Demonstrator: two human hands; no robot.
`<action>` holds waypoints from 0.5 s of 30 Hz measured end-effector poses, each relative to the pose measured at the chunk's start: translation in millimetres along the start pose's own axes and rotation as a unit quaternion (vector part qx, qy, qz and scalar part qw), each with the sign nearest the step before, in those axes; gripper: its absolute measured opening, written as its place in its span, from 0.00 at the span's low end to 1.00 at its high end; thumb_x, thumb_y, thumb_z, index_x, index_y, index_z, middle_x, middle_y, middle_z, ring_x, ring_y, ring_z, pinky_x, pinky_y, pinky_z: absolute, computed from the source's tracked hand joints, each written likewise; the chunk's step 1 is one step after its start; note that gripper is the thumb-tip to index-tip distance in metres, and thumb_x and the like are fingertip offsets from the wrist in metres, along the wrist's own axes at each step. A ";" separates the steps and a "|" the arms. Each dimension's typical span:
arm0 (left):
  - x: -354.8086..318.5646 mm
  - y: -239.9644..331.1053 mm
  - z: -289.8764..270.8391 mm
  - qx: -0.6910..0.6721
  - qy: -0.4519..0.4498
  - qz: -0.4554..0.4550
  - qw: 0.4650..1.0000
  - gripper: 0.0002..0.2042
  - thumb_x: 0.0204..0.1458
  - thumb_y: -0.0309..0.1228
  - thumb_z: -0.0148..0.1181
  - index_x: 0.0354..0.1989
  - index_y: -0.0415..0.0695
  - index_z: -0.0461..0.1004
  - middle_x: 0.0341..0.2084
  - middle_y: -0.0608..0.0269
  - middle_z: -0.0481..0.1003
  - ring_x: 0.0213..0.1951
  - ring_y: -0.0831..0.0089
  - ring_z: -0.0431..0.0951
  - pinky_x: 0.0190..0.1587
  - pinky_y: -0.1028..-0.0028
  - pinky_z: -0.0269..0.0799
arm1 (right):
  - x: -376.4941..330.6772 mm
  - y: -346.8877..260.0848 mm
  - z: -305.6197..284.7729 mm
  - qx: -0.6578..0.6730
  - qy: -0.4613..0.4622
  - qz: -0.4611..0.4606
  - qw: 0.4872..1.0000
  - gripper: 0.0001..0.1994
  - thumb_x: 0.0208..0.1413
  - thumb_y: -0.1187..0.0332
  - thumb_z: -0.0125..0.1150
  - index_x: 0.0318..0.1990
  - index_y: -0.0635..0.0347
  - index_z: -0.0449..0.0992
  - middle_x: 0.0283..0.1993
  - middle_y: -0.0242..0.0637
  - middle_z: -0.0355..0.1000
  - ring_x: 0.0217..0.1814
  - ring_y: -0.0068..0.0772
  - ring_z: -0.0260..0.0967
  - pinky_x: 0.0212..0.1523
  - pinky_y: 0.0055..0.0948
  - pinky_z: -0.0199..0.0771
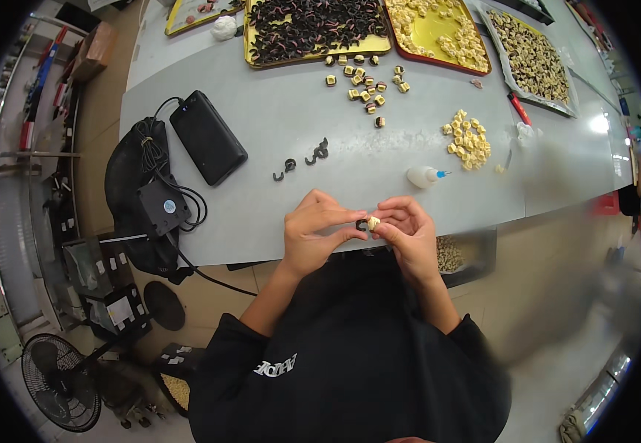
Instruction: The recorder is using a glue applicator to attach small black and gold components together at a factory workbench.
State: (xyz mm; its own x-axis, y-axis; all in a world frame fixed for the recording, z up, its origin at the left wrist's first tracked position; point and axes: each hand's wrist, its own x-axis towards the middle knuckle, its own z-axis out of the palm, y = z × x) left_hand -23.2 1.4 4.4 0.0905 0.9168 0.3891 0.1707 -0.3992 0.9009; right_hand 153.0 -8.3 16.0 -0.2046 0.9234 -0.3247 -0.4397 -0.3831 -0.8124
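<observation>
My left hand (319, 227) pinches a small black C-shaped piece (362, 225) between thumb and fingers, near the table's front edge. Right against it, my right hand (409, 230) grips a small cream-coloured piece (373, 222); the two pieces meet or nearly meet between my fingertips. A few loose black curved pieces (316, 153) lie on the table beyond my left hand. Beyond my right hand lies a white squeeze bottle (424, 176) with a blue tip. Farther right sits a pile of cream pieces (469, 140), and several joined black-and-cream pieces (364, 92) are scattered near the far trays.
A yellow tray of black pieces (255, 62), a red-rimmed tray of cream pieces (475, 70) and a tray of joined pieces (570, 107) line the far side. At left lie a black rectangular device (208, 138) and a cabled black box (164, 209). A red marker (519, 108) lies right.
</observation>
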 end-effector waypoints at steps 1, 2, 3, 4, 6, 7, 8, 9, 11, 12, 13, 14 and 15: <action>0.1 -0.2 -0.1 0.002 0.002 0.003 1.000 0.17 0.27 0.22 0.72 0.32 0.44 0.80 0.26 0.69 0.79 0.27 0.75 0.67 0.31 0.78 0.63 | 0.4 -1.0 0.6 -0.001 -0.006 0.008 1.000 0.15 0.48 0.81 0.60 0.44 0.68 0.66 0.38 0.41 0.72 0.40 0.26 0.70 0.41 0.22 0.72; -0.2 -1.0 -0.1 0.002 0.002 0.003 1.000 0.17 0.27 0.22 0.72 0.32 0.44 0.80 0.26 0.69 0.79 0.27 0.75 0.67 0.31 0.78 0.63 | 0.7 -1.7 1.1 -0.003 -0.012 0.015 1.000 0.14 0.48 0.81 0.61 0.43 0.68 0.67 0.38 0.40 0.72 0.40 0.26 0.70 0.42 0.22 0.71; -0.9 -2.2 -0.2 -0.001 0.002 0.005 1.000 0.17 0.27 0.22 0.72 0.32 0.44 0.80 0.26 0.69 0.79 0.26 0.75 0.67 0.31 0.78 0.63 | 1.2 -1.7 1.4 -0.004 -0.018 0.023 1.000 0.14 0.47 0.80 0.62 0.42 0.68 0.67 0.38 0.40 0.72 0.41 0.25 0.70 0.43 0.22 0.71; -1.7 -3.5 -0.3 -0.004 0.002 0.007 1.000 0.17 0.27 0.22 0.72 0.32 0.45 0.80 0.25 0.70 0.79 0.26 0.75 0.67 0.30 0.78 0.63 | 1.7 -1.2 1.5 -0.004 -0.018 0.024 1.000 0.14 0.47 0.80 0.62 0.42 0.68 0.67 0.38 0.40 0.72 0.41 0.25 0.70 0.43 0.22 0.71; -2.0 -3.7 -0.8 -0.008 0.003 0.010 1.000 0.17 0.27 0.22 0.72 0.32 0.45 0.80 0.25 0.70 0.78 0.26 0.75 0.67 0.30 0.78 0.63 | 2.2 -1.4 2.2 -0.004 -0.027 0.035 0.999 0.14 0.48 0.79 0.62 0.42 0.67 0.67 0.38 0.40 0.72 0.41 0.25 0.70 0.43 0.21 0.71; -2.2 -3.6 -1.4 -0.012 -0.002 0.011 1.000 0.17 0.28 0.22 0.72 0.32 0.45 0.80 0.25 0.70 0.78 0.26 0.75 0.67 0.30 0.78 0.63 | 2.5 -1.6 2.4 -0.004 -0.032 0.040 0.999 0.14 0.48 0.79 0.62 0.42 0.67 0.67 0.39 0.40 0.72 0.41 0.24 0.70 0.43 0.21 0.70; -2.4 -3.5 -2.1 -0.016 -0.006 0.013 1.000 0.17 0.28 0.22 0.72 0.32 0.45 0.80 0.25 0.70 0.78 0.26 0.75 0.67 0.30 0.78 0.63 | 2.7 -2.1 2.4 -0.004 -0.032 0.041 0.999 0.14 0.48 0.79 0.62 0.42 0.67 0.67 0.39 0.40 0.72 0.41 0.24 0.70 0.43 0.21 0.70; -2.6 -3.4 -2.4 -0.020 -0.011 0.014 1.000 0.16 0.28 0.22 0.71 0.32 0.45 0.80 0.25 0.70 0.78 0.26 0.75 0.68 0.30 0.78 0.63 | 2.8 -3.1 2.2 -0.003 -0.039 0.059 0.997 0.14 0.49 0.78 0.61 0.43 0.67 0.68 0.40 0.40 0.72 0.41 0.24 0.70 0.43 0.21 0.70; -2.1 -3.7 -2.6 -0.011 -0.013 0.019 1.000 0.16 0.29 0.22 0.71 0.32 0.45 0.80 0.24 0.70 0.78 0.26 0.75 0.68 0.30 0.78 0.63 | 3.5 -5.0 1.9 -0.001 -0.054 0.095 0.994 0.14 0.50 0.77 0.60 0.44 0.68 0.68 0.41 0.40 0.72 0.42 0.24 0.70 0.45 0.21 0.70; -1.6 -3.7 -2.5 -0.002 -0.016 0.024 1.000 0.16 0.29 0.22 0.71 0.32 0.45 0.80 0.24 0.70 0.78 0.26 0.75 0.68 0.30 0.78 0.63 | 3.7 -5.9 2.1 -0.001 -0.055 0.096 0.994 0.14 0.50 0.77 0.60 0.44 0.68 0.68 0.41 0.40 0.72 0.42 0.24 0.70 0.45 0.21 0.70; -1.3 -3.5 -2.5 0.008 -0.018 0.029 0.999 0.16 0.29 0.22 0.71 0.32 0.45 0.80 0.24 0.70 0.78 0.26 0.75 0.68 0.30 0.77 0.64 | 3.8 -7.0 2.4 0.000 -0.064 0.102 0.993 0.14 0.51 0.77 0.59 0.46 0.68 0.68 0.42 0.41 0.72 0.43 0.25 0.70 0.46 0.21 0.69; -1.0 -3.1 -2.3 0.008 -0.018 0.029 0.999 0.16 0.29 0.22 0.71 0.32 0.45 0.80 0.24 0.70 0.78 0.26 0.75 0.68 0.30 0.77 0.64 | 3.9 -7.9 2.8 0.001 -0.073 0.108 0.991 0.15 0.52 0.77 0.58 0.47 0.69 0.67 0.43 0.41 0.72 0.43 0.25 0.70 0.47 0.22 0.69; -0.5 -2.3 -1.6 0.014 -0.018 0.031 0.999 0.16 0.29 0.22 0.71 0.32 0.45 0.80 0.25 0.70 0.78 0.26 0.74 0.69 0.31 0.77 0.64 | 3.8 -8.5 2.8 0.002 -0.082 0.114 0.990 0.16 0.52 0.77 0.57 0.49 0.70 0.66 0.44 0.42 0.72 0.43 0.26 0.71 0.48 0.22 0.68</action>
State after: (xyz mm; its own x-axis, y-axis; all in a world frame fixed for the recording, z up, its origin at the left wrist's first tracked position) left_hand -25.2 1.9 2.5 0.1374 0.8890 0.4368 0.1906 -0.4565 0.8691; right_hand 153.5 -1.6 23.0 -0.4373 0.7970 -0.4165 -0.3691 -0.5814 -0.7251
